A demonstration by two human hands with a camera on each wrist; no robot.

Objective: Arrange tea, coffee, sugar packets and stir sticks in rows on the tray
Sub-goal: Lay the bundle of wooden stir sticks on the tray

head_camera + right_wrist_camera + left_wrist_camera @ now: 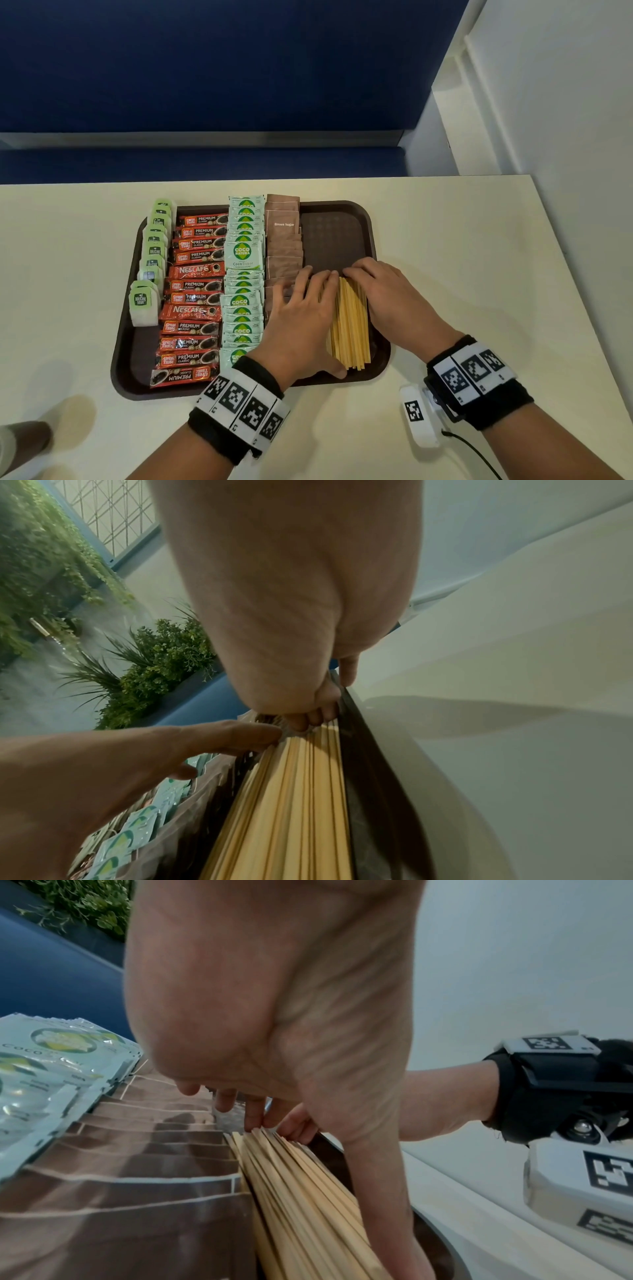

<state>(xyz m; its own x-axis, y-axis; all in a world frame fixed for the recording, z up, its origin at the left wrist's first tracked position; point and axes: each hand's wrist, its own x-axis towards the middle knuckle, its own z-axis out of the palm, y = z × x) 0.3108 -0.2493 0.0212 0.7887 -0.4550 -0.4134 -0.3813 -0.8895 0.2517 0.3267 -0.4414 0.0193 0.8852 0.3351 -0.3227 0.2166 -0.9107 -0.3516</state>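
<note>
A brown tray (334, 240) lies on the cream table and holds rows side by side: green tea bags (152, 253), red coffee sachets (195, 294), pale green coco sugar packets (243, 253), then brown sugar packets (283, 240). At the tray's right near corner sits a bundle of wooden stir sticks (351, 329). My left hand (305, 318) lies over the bundle's left side, fingers stretched to the far stick ends (260, 1134), thumb by the near ends. My right hand (387, 294) flanks the right side, its fingertips (308, 721) touching the same far ends.
The far right part of the tray floor is bare. A white tagged device (419, 414) with a cable lies on the table (479, 240) by my right wrist. A blue bench (205, 85) runs behind the table and a white wall (565, 102) stands at right.
</note>
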